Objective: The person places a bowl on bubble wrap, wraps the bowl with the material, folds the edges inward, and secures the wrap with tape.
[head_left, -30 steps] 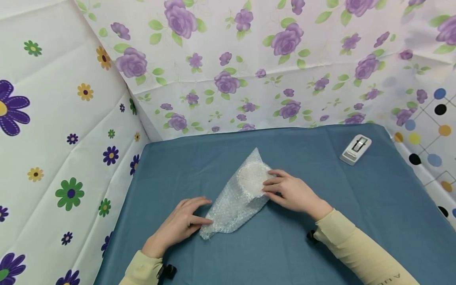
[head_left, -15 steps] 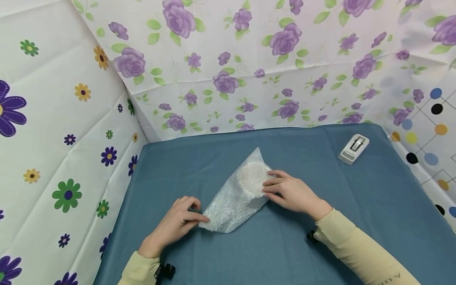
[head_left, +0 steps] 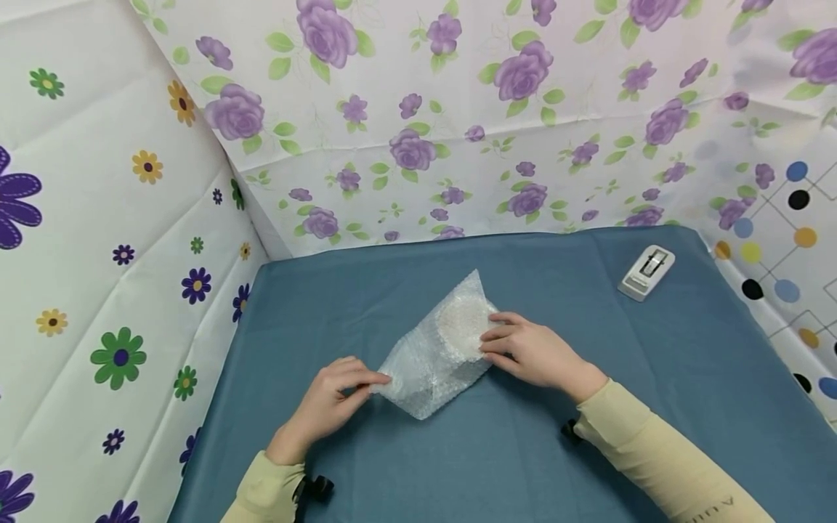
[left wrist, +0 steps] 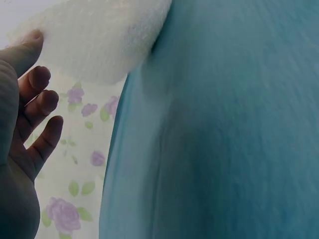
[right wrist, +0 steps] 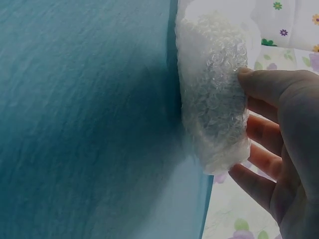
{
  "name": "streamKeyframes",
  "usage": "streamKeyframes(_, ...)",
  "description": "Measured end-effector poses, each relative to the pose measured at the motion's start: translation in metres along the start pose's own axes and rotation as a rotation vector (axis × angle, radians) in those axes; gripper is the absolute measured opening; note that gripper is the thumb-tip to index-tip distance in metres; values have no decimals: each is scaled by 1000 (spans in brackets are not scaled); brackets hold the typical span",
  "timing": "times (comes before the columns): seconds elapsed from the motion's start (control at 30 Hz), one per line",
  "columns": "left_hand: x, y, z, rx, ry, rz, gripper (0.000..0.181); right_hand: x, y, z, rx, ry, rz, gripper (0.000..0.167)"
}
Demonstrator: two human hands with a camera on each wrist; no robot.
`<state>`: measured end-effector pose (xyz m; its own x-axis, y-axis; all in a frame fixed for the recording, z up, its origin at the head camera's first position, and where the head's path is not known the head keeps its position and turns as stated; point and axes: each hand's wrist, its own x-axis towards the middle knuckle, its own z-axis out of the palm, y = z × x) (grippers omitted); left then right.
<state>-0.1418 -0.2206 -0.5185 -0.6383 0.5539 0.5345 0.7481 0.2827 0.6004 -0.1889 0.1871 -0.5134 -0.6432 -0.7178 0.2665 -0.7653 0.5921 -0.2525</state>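
A translucent bubble-wrap sheet [head_left: 428, 367] lies around a round, pale object [head_left: 463, 327] at the middle of the blue cloth. My left hand [head_left: 327, 403] pinches the sheet's near-left corner between thumb and forefinger, lifting it a little. In the left wrist view, the thumb of that hand [left wrist: 22, 104] lies against the wrap [left wrist: 99, 40]. On the other side, my right hand [head_left: 539, 356] grips the wrapped object's right edge with curled fingers. The right wrist view shows the right hand [right wrist: 279, 134] with thumb and fingers on the bubbly bundle [right wrist: 214, 94].
A small white and grey device [head_left: 647, 273] lies at the back right of the blue cloth [head_left: 497, 465]. Flower-printed white sheets [head_left: 366, 131] stand behind and on the left; a dotted one [head_left: 787, 290] is on the right.
The left hand has taken hold of the wrap's near-left corner and moved it up and slightly inward, folding that end. The right hand has stayed nearly still on the bundle.
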Motion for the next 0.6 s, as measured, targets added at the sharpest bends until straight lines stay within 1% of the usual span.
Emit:
streamKeyframes(0.1, 7, 2, 3, -18, 34, -7, 36, 3, -1, -1, -2, 2, -6, 20)
streamKeyframes(0.23, 19, 4, 11, -47, 69, -2, 34, 6, -4, -3, 2, -14, 3, 20)
streamKeyframes(0.37, 34, 7, 20, -67, 94, -17, 29, 8, -6, -5, -7, -27, 8, 19)
streamKeyframes(0.5, 51, 11, 28, -88, 137, -51, 24, 9, -7, -6, -11, -36, 8, 19)
streamKeyframes(0.6, 63, 11, 36, -107, 167, -44, 22, 10, -8, -8, -5, -46, 14, 18)
